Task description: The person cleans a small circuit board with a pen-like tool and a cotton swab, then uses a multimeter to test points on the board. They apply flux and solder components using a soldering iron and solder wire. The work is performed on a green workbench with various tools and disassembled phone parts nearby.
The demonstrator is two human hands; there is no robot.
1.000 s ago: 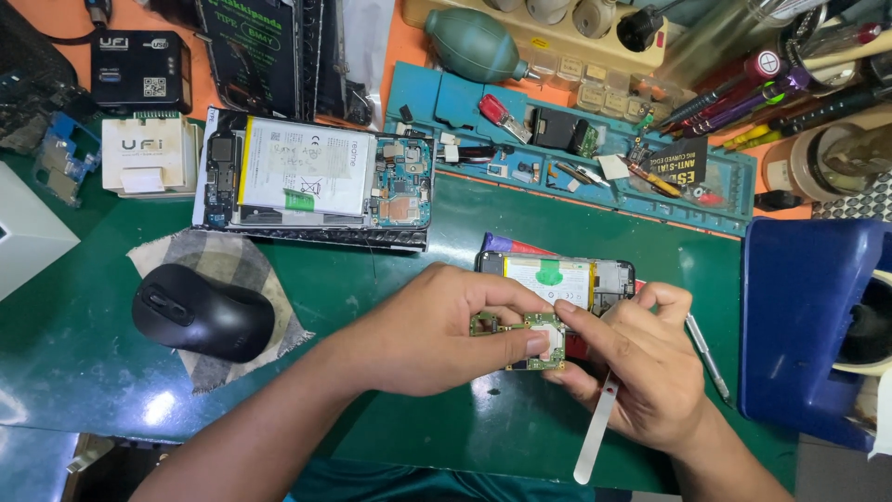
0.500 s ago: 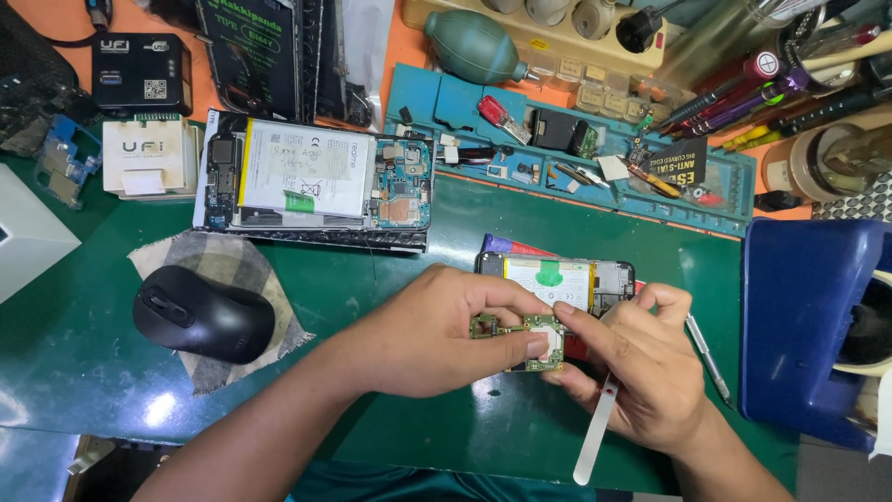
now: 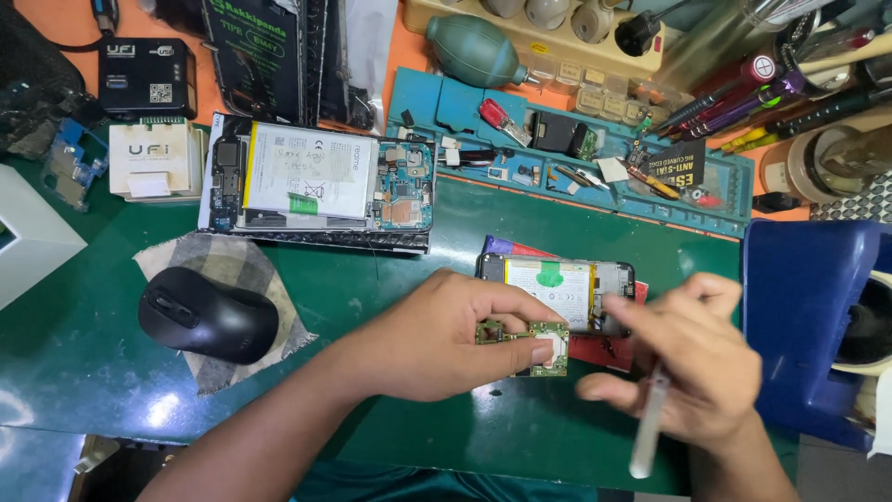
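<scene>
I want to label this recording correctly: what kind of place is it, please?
Most likely a phone repair bench. The left hand pinches a small green circuit board, two opened phones with white batteries lie on the green mat, and a blue tray of small parts sits behind.

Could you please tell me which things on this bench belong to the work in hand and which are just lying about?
In use:
- small green circuit board, pinched in the left hand
- pale slim tool, in the right hand
- small opened phone, just behind both hands

Lying about:
- black mouse on a checked cloth
- larger opened phone
- green rubber blower
- blue parts tray
</scene>
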